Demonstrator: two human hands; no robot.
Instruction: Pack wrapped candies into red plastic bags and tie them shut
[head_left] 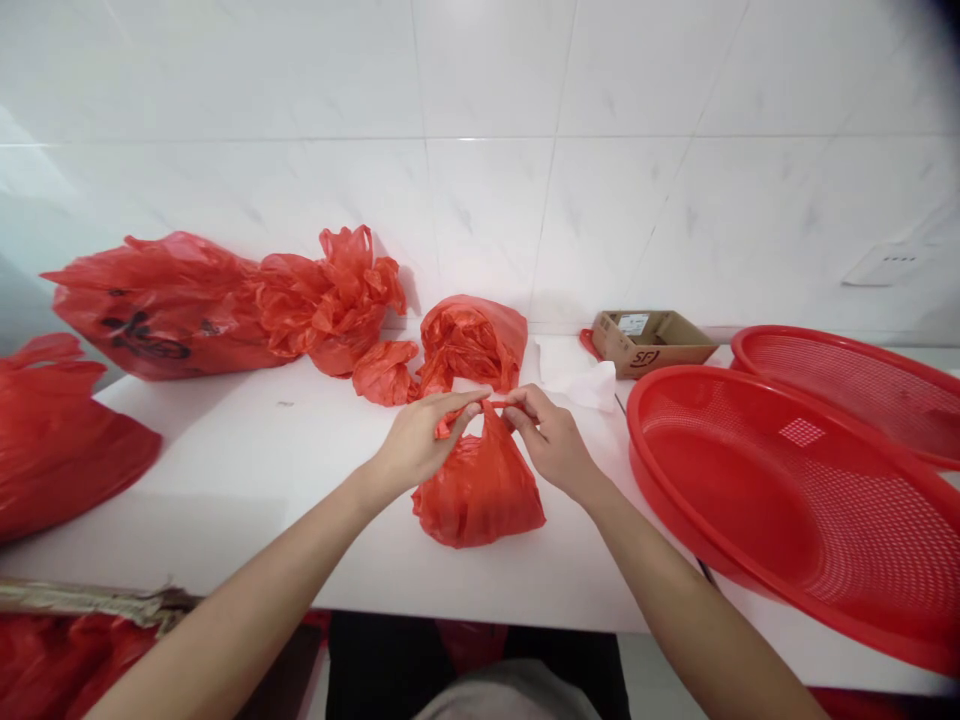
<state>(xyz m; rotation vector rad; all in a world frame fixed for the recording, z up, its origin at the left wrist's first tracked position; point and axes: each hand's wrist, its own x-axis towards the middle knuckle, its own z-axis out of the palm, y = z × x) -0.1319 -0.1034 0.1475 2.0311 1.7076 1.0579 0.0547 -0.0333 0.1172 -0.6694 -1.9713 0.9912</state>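
A small red plastic bag sits on the white counter in front of me, bulging and gathered at the top. My left hand pinches one twisted handle of the bag at its top. My right hand pinches the other handle, pulling it taut toward the left hand. Both hands meet just above the bag, fingers closed on the red plastic.
More red plastic bags lie behind: a large printed one, crumpled ones, a rounded one. Another red bag lies far left. Two red mesh baskets sit at right, a small cardboard box and white tissue behind.
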